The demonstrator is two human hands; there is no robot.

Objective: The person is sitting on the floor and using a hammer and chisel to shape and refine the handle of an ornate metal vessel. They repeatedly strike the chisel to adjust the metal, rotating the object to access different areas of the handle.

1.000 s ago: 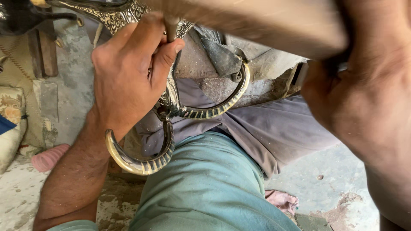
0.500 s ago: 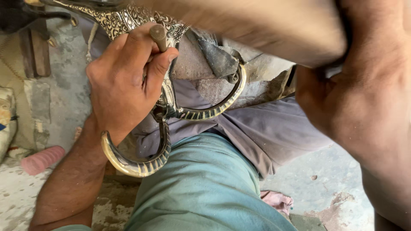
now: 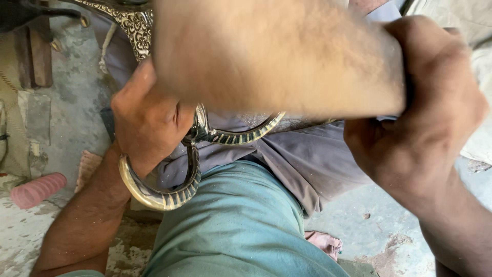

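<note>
Two hands engaged: right hand [image 3: 417, 131] clenched on blurred wooden block [image 3: 277, 56], poised above ornate brass fitting [image 3: 169, 192]. Left hand [image 3: 146, 120] gripping that fitting over the thigh. Judged: striking step; next blow demands steady support. Pink ribbed cylinder [image 3: 37, 190] far left of fitting.

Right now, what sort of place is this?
Probably a small floor-level metalwork shop. The person sits on a rough concrete floor, the left hand steadies an ornate brass piece, and the right hand holds a blurred wooden block.
</note>
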